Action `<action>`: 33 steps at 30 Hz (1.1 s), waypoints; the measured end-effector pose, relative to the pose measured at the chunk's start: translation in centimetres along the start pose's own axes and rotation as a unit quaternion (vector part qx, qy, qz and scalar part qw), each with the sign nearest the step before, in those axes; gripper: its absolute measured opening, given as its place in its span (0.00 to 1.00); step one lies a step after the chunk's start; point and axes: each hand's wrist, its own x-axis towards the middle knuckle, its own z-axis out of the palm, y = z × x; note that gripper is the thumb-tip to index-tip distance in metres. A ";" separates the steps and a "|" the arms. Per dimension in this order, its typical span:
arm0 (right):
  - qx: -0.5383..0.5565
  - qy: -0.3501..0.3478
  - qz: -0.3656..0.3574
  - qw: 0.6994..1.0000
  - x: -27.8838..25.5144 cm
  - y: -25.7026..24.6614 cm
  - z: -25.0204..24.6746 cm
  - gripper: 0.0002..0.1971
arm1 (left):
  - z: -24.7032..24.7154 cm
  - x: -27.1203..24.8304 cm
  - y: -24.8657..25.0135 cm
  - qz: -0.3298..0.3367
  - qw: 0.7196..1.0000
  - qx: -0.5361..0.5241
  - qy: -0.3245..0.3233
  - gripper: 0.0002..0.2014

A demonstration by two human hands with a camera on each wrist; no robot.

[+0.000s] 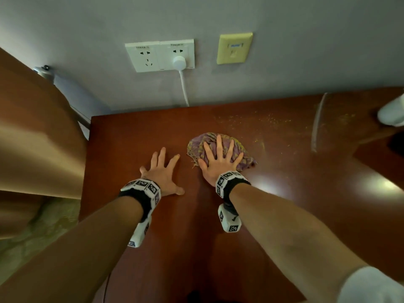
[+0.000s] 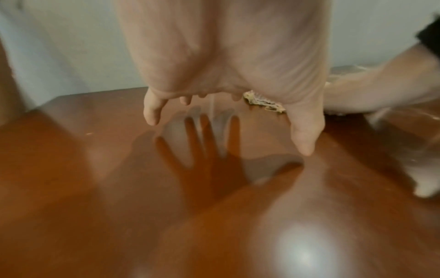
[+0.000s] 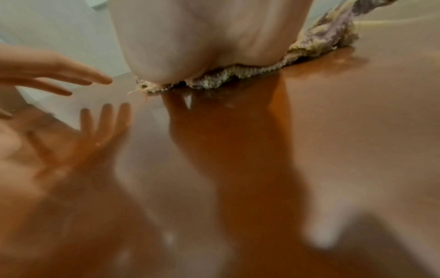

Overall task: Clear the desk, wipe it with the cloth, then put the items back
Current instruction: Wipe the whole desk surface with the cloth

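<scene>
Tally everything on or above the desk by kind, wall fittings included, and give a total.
Hands: 2, left open over the desk, right flat on the cloth
Cloth: 1
Sockets: 2
Plug: 1
Yellow plate: 1
White object, cut off at the edge: 1
Total: 8

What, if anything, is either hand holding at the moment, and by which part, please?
Nothing is gripped. The right hand presses flat, fingers spread, on the middle of the cloth; the left hand is spread open over the bare desk.
</scene>
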 end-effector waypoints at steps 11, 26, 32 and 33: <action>0.020 -0.010 0.053 0.998 -2.7 5.5 0.7 0.31 | -0.9 1.6 4.0 0.033 0.999 0.000 -0.027 0.64; -0.005 -0.004 -0.054 0.999 13.9 6.9 -7.7 0.33 | -2.3 5.1 6.3 -0.060 0.996 -0.018 -0.068 0.70; -0.023 -0.004 -0.086 0.996 16.0 7.4 -8.4 0.32 | -2.8 5.4 6.9 -0.085 0.993 0.014 -0.076 0.73; -0.026 -0.003 -0.088 0.996 15.8 7.4 -8.4 0.32 | -3.0 5.3 7.0 -0.086 0.993 0.021 -0.075 0.73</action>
